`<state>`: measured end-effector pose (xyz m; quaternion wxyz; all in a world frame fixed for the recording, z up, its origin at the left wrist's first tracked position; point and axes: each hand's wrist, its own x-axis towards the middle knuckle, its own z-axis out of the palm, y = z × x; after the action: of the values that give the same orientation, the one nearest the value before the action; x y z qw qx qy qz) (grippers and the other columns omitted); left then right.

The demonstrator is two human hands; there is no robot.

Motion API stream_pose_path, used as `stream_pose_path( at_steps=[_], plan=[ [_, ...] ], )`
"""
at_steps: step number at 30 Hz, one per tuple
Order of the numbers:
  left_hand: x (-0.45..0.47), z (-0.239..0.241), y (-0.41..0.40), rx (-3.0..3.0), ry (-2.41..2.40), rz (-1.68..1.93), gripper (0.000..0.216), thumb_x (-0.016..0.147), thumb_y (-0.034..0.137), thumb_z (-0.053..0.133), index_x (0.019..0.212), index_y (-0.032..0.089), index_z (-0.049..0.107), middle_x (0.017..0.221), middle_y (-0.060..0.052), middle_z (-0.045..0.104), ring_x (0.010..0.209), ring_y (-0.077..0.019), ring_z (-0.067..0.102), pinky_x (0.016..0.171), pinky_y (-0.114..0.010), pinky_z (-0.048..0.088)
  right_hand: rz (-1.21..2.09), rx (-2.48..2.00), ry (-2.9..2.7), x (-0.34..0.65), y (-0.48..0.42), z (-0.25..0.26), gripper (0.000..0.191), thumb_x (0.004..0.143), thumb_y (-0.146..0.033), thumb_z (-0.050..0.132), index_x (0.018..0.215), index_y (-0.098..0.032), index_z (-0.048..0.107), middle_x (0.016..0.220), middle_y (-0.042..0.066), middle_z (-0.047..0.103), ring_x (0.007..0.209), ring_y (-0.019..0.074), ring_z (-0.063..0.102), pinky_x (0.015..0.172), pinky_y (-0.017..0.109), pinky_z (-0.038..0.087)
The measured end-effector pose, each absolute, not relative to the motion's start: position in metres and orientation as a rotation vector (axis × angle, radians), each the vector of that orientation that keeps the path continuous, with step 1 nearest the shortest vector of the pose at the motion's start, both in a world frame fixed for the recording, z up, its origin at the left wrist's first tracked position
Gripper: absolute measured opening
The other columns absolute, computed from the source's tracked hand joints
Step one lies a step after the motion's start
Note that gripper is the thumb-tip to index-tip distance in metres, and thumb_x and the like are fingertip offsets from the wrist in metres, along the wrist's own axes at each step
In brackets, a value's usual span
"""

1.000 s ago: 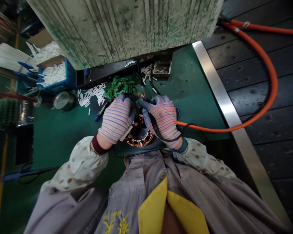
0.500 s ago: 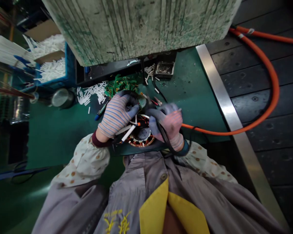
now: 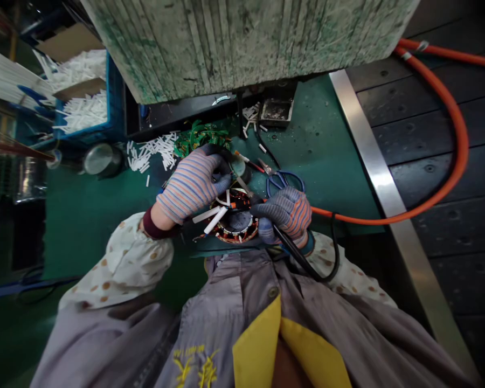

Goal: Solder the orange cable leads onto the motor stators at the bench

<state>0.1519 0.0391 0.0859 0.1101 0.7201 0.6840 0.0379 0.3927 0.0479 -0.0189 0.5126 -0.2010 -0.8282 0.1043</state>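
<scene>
A motor stator (image 3: 248, 235) with copper windings lies at the table's near edge, and white sleeves (image 3: 215, 220) stick out on its left. My left hand (image 3: 194, 183), in a striped glove with dark fingertips, is closed above the stator's left side. Its thumb and fingers pinch something too small to make out. My right hand (image 3: 286, 213), gloved alike, is wrapped round what looks like a soldering iron (image 3: 244, 187), whose grey tip points up and left over the stator's far rim. A black cord (image 3: 303, 263) loops down from this hand across the sleeve.
Blue-handled scissors (image 3: 285, 180) lie beyond my right hand. Green circuit boards (image 3: 200, 139) and loose white tubes (image 3: 151, 153) lie behind my left. A blue bin (image 3: 115, 108) stands far left, a small metal tray (image 3: 277, 111) at the back. An orange hose (image 3: 364, 220) runs in from the right.
My right hand has shifted slightly right and down, baring the scissors' blue handles. The black cord now hangs in a wider loop to the right. My left hand keeps its pinch.
</scene>
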Motion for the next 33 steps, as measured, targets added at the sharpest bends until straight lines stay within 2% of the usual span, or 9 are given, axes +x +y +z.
stream_pose_path(
  at_steps=[5, 11, 15, 21, 27, 33],
  plan=[
    [0.158, 0.087, 0.035, 2.079, 2.048, 0.128, 0.021, 0.099, 0.035, 0.066, 0.1, 0.02, 0.08, 0.111, -0.011, 0.075, 0.105, -0.0302, 0.073, 0.1, -0.041, 0.062, 0.248, -0.467, -1.969, 0.391, 0.05, -0.017, 0.035, 0.111, -0.036, 0.053, 0.096, -0.027, 0.083, 0.073, 0.001, 0.067, 0.074, 0.0198, 0.061, 0.071, 0.036, 0.047],
    [0.163, 0.083, 0.031, 2.073, 2.129, 0.139, 0.018, 0.101, 0.033, 0.066, 0.101, 0.018, 0.076, 0.112, -0.015, 0.074, 0.11, -0.034, 0.072, 0.101, -0.046, 0.061, 0.255, -0.502, -1.939, 0.391, 0.049, -0.016, 0.035, 0.112, -0.037, 0.051, 0.096, -0.028, 0.081, 0.073, -0.002, 0.068, 0.074, 0.0185, 0.061, 0.073, 0.034, 0.049],
    [0.161, 0.083, 0.033, 2.076, 2.094, 0.164, 0.016, 0.1, 0.033, 0.067, 0.1, 0.02, 0.076, 0.111, -0.012, 0.074, 0.108, -0.0318, 0.073, 0.101, -0.044, 0.062, 0.3, -0.473, -1.952, 0.394, 0.049, -0.017, 0.029, 0.109, -0.035, 0.055, 0.099, -0.027, 0.08, 0.073, -0.001, 0.068, 0.074, 0.0196, 0.061, 0.071, 0.036, 0.046],
    [0.165, 0.085, 0.032, 2.019, 2.091, 0.228, 0.014, 0.101, 0.031, 0.069, 0.1, 0.018, 0.075, 0.111, -0.014, 0.073, 0.111, -0.0345, 0.071, 0.105, -0.05, 0.06, 0.342, -0.485, -1.913, 0.395, 0.05, -0.022, 0.02, 0.108, -0.036, 0.06, 0.107, -0.029, 0.079, 0.077, 0.001, 0.069, 0.078, 0.0221, 0.063, 0.075, 0.037, 0.048],
    [0.162, 0.08, 0.03, 1.951, 2.094, 0.35, 0.014, 0.097, 0.033, 0.067, 0.096, 0.021, 0.075, 0.111, -0.011, 0.075, 0.108, -0.0322, 0.071, 0.099, -0.047, 0.061, 0.334, -0.496, -2.055, 0.395, 0.05, -0.021, 0.025, 0.106, -0.037, 0.056, 0.107, -0.032, 0.08, 0.078, 0.001, 0.069, 0.077, 0.0223, 0.063, 0.077, 0.037, 0.053],
    [0.153, 0.078, 0.026, 1.917, 1.976, 0.469, 0.021, 0.098, 0.041, 0.068, 0.095, 0.022, 0.076, 0.107, -0.008, 0.076, 0.102, -0.0285, 0.072, 0.096, -0.042, 0.062, 0.337, -0.484, -1.981, 0.392, 0.051, -0.018, 0.022, 0.104, -0.037, 0.057, 0.105, -0.032, 0.078, 0.075, 0.0, 0.068, 0.074, 0.0221, 0.064, 0.073, 0.036, 0.052]
  ],
)
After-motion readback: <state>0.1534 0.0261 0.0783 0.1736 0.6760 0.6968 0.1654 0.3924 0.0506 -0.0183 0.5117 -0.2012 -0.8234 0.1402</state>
